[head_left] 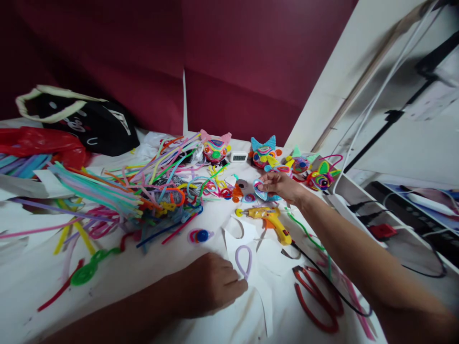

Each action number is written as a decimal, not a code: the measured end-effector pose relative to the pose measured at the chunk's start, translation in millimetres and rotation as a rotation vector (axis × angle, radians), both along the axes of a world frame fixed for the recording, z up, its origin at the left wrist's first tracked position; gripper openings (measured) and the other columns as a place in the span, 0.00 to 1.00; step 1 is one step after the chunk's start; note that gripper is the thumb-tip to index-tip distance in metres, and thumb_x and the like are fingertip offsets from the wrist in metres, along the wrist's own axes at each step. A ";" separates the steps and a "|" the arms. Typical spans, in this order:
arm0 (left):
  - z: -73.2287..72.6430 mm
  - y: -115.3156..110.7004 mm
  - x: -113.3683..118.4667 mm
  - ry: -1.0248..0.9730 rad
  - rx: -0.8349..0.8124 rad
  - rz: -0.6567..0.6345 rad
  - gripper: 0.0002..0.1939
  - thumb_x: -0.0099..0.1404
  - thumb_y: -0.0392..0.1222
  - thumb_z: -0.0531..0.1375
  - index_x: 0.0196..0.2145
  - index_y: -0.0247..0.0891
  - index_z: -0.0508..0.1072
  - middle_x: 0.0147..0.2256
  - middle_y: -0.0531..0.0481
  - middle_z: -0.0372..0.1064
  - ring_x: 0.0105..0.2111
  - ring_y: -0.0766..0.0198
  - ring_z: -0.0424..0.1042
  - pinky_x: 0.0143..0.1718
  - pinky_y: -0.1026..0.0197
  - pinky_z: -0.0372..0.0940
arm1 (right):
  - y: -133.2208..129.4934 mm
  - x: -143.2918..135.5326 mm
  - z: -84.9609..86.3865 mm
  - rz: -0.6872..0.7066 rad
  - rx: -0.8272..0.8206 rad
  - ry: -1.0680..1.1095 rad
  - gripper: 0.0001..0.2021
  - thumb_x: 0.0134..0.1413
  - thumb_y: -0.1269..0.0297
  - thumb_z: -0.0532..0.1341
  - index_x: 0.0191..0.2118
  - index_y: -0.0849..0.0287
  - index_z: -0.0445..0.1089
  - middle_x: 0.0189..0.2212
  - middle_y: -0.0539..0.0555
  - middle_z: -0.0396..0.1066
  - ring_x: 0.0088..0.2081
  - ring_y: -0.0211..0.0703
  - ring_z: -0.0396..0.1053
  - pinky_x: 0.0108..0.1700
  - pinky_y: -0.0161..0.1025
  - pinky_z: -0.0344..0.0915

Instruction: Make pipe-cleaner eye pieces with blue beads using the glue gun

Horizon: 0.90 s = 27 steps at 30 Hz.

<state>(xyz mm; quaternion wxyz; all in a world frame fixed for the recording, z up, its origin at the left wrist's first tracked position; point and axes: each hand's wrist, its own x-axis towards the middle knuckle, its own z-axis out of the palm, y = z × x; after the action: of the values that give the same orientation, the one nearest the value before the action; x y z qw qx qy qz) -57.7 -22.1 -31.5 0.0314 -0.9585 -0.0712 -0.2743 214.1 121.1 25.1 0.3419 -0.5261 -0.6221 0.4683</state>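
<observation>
Two hands busy on our table (150,286): left hand (210,286) pinches a lilac loop (244,260) on the paper, right hand (281,186) grips a blue coil (261,190) just past the glue gun (270,220).

left hand (211,284) pinches lavender loop (244,260), right hand (281,185) reaching

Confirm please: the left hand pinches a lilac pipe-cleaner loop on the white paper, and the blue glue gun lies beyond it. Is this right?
Only the colour is wrong. The head view shows the left hand pinching the lilac loop on the white paper, but the glue gun beyond it is yellow, not blue.
</observation>
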 end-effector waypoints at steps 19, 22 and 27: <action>-1.2 0.8 0.0 0.017 0.000 0.004 0.06 0.65 0.29 0.53 0.37 0.36 0.68 0.21 0.55 0.63 0.20 0.64 0.61 0.19 0.59 0.50 | 47.9 -25.9 -12.8 0.384 0.044 -0.860 0.10 0.62 0.61 0.62 0.43 0.62 0.71 0.43 0.53 0.72 0.42 0.44 0.71 0.45 0.46 0.70; -2.1 0.9 0.2 0.016 0.005 0.008 0.06 0.66 0.30 0.53 0.36 0.36 0.68 0.21 0.54 0.63 0.20 0.64 0.61 0.19 0.58 0.49 | 52.2 -27.7 -11.9 0.410 0.045 -0.908 0.10 0.62 0.60 0.61 0.44 0.61 0.71 0.43 0.54 0.72 0.43 0.44 0.71 0.45 0.45 0.70; -2.0 0.5 0.2 0.014 0.019 0.009 0.06 0.65 0.30 0.54 0.37 0.35 0.69 0.21 0.54 0.63 0.21 0.64 0.61 0.19 0.58 0.49 | 54.7 -26.2 -11.9 0.440 0.023 -0.941 0.09 0.62 0.60 0.61 0.42 0.60 0.71 0.42 0.53 0.72 0.41 0.43 0.71 0.43 0.43 0.70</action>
<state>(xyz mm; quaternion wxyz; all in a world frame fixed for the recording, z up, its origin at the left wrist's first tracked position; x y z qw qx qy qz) -57.5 -21.5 -33.4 0.0419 -0.9598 -0.0726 -0.2680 187.9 175.9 13.2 -0.0758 -0.5327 -0.8095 0.2351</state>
